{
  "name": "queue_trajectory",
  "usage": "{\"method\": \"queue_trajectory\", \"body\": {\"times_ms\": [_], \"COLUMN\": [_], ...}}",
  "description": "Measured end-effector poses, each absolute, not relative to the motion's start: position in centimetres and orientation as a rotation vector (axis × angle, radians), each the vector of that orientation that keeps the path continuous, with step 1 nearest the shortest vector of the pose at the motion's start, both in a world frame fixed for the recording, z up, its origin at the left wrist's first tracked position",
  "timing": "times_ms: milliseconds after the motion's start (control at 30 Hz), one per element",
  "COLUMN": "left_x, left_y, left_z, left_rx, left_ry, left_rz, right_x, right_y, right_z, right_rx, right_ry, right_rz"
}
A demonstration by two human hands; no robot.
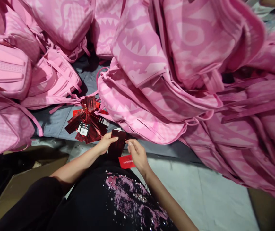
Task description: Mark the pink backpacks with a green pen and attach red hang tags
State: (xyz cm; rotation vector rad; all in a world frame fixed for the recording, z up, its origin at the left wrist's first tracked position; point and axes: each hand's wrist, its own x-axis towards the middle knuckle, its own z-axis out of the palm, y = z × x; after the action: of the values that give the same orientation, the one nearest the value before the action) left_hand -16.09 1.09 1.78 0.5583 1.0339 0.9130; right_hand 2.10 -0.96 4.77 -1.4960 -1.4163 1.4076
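- As the head view shows, the left hand [105, 144] has its grip around a dark tag [117, 147], near the bench [55, 125] edge.
- The right hand [138, 154] pinches a thin string [126, 140], beside a red tag [126, 162].
- Pink backpack [137, 106] lies beyond.

Red hang tag [126, 162]: lettering partly legible, ending in "GROUND"; the preceding letters are unclear. White label [83, 132] on a black tag [86, 126] amid the bundle: print too small to read. Dark red tags [74, 124] around it: markings illegible.
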Motion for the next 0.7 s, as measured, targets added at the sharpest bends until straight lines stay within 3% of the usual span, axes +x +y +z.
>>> {"method": "queue_trajectory", "body": {"times_ms": [367, 700], "left_x": [-11.3, -7.4], "left_y": [-0.2, 0.4], "left_z": [3.9, 3.4], "left_rx": [0.398, 0.622], "left_ry": [0.94, 0.86], "left_rz": [0.863, 0.625], "right_x": [6.8, 11.3], "right_y": [-2.8, -4.2], "right_z": [4.2, 3.5], "right_rx": [-1.451, -1.466], "right_ry": [-1.008, -0.924], "right_rz": [1.562, 1.497]}}
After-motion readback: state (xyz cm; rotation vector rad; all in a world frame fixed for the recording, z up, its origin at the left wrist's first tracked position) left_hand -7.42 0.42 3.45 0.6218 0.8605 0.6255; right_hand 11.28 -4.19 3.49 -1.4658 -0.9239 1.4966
